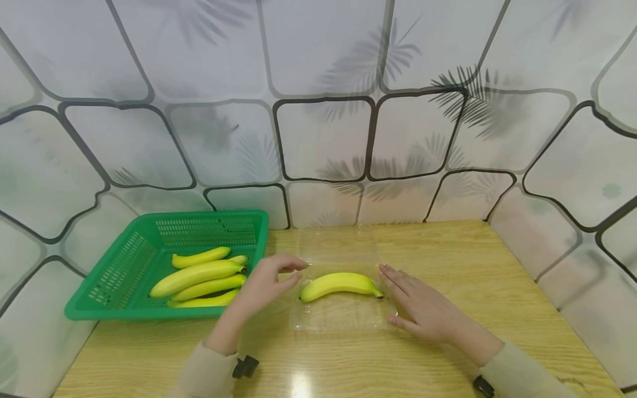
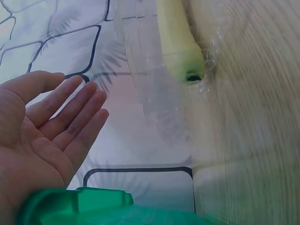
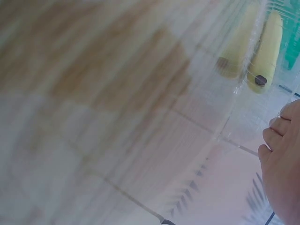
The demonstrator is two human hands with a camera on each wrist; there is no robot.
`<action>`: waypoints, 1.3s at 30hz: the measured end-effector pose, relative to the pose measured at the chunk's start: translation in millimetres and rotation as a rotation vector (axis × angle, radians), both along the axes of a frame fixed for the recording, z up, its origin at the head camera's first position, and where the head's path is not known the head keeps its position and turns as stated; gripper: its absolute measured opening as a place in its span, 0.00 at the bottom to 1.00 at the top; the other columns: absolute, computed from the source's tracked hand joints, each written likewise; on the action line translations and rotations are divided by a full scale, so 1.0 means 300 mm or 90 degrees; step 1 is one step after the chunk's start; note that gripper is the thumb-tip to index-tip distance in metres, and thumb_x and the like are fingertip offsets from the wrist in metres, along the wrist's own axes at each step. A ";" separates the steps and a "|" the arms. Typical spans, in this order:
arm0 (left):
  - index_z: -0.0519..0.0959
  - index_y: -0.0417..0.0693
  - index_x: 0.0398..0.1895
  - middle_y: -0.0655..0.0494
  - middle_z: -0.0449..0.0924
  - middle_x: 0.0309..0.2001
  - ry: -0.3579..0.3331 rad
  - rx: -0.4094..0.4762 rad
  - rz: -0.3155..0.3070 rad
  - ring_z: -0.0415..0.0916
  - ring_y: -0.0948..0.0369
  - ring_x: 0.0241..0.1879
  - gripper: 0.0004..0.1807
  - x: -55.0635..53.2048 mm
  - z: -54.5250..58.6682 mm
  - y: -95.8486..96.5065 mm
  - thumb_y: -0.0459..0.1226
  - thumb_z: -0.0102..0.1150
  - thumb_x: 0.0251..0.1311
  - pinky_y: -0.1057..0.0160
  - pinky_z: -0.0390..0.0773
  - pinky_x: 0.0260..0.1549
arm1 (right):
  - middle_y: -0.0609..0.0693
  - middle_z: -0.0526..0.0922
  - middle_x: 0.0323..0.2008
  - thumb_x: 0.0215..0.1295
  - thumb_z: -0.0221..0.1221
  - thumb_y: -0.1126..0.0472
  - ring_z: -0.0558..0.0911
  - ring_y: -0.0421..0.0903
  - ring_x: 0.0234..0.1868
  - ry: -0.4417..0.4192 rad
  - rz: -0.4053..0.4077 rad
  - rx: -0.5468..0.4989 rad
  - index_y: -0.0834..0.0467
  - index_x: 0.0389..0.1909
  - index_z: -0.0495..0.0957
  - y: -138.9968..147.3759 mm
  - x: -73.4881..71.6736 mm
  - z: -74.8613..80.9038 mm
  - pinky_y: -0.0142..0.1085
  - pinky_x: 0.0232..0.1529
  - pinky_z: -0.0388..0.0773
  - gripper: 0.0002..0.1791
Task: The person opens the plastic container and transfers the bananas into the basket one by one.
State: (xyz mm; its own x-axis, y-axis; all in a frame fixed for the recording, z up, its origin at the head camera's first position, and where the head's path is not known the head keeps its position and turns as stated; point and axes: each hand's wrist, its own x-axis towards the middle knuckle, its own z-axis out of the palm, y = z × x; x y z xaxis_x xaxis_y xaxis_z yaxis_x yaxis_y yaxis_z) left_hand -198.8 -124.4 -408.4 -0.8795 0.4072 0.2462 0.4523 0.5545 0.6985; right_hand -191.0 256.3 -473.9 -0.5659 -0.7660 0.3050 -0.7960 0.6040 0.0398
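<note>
A single yellow banana (image 1: 340, 284) lies in a clear plastic clamshell box (image 1: 338, 320) whose lid (image 1: 335, 243) is folded back toward the wall. Left of the box hovers my left hand (image 1: 269, 284), fingers loosely bent with nothing in them; the left wrist view shows its palm (image 2: 51, 136) apart from the box. My right hand (image 1: 425, 309) lies along the box's right side, fingers straight, their tips at its edge; whether they touch it I cannot tell. In the right wrist view the banana's dark end (image 3: 260, 80) shows through the plastic, past the fingers (image 3: 274, 133).
A green plastic basket (image 1: 149, 315) stands on the left with several bananas (image 1: 199, 278) inside, close by my left forearm. The wooden table (image 1: 448, 243) meets a patterned wall covering (image 1: 323, 138) at the back and sides.
</note>
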 end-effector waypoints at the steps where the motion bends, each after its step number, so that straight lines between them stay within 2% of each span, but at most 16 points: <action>1: 0.87 0.41 0.54 0.47 0.89 0.55 0.002 -0.001 -0.001 0.86 0.48 0.57 0.11 0.001 -0.002 0.003 0.30 0.64 0.72 0.49 0.86 0.61 | 0.66 0.62 0.81 0.70 0.67 0.46 0.67 0.61 0.79 0.000 0.000 0.000 0.66 0.83 0.54 0.000 0.000 0.000 0.26 0.86 0.29 0.51; 7: 0.87 0.39 0.55 0.46 0.89 0.55 0.006 -0.005 -0.013 0.85 0.47 0.57 0.12 0.007 -0.012 0.023 0.31 0.63 0.73 0.48 0.87 0.60 | 0.66 0.62 0.81 0.70 0.67 0.47 0.68 0.62 0.79 0.003 0.003 -0.002 0.69 0.80 0.58 -0.001 -0.003 -0.003 0.26 0.85 0.29 0.48; 13: 0.87 0.43 0.55 0.47 0.89 0.56 -0.009 -0.002 -0.016 0.84 0.48 0.58 0.12 0.005 -0.026 0.054 0.31 0.63 0.73 0.48 0.87 0.60 | 0.66 0.62 0.81 0.70 0.67 0.47 0.68 0.62 0.79 0.005 0.005 -0.005 0.66 0.83 0.54 0.000 -0.001 -0.006 0.27 0.86 0.30 0.51; 25: 0.86 0.36 0.55 0.44 0.89 0.54 -0.020 0.021 -0.044 0.84 0.47 0.58 0.12 -0.023 -0.066 0.109 0.29 0.62 0.72 0.49 0.87 0.61 | 0.65 0.62 0.81 0.70 0.67 0.47 0.68 0.62 0.79 0.001 0.002 -0.007 0.65 0.84 0.52 -0.002 -0.001 -0.004 0.27 0.86 0.30 0.52; 31: 0.87 0.37 0.53 0.45 0.89 0.54 -0.024 0.023 -0.028 0.85 0.48 0.56 0.11 -0.041 -0.096 0.130 0.29 0.63 0.72 0.52 0.88 0.58 | 0.65 0.61 0.81 0.70 0.67 0.47 0.67 0.62 0.79 -0.009 0.001 -0.005 0.64 0.85 0.50 -0.004 -0.001 -0.002 0.27 0.86 0.29 0.52; 39: 0.88 0.38 0.53 0.44 0.89 0.54 -0.044 0.033 -0.020 0.86 0.47 0.55 0.11 -0.061 -0.117 0.154 0.30 0.63 0.72 0.51 0.88 0.58 | 0.66 0.62 0.81 0.70 0.67 0.48 0.67 0.62 0.79 -0.012 -0.002 -0.004 0.68 0.82 0.57 -0.001 0.000 0.001 0.26 0.85 0.28 0.49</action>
State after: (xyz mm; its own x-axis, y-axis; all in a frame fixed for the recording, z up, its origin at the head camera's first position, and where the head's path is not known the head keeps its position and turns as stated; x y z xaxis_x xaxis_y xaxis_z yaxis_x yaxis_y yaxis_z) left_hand -217.0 -78.3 -443.4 -0.8823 0.4229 0.2069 0.4187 0.5039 0.7555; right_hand -191.1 255.9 -473.5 -0.5743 -0.7622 0.2989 -0.7945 0.6069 0.0211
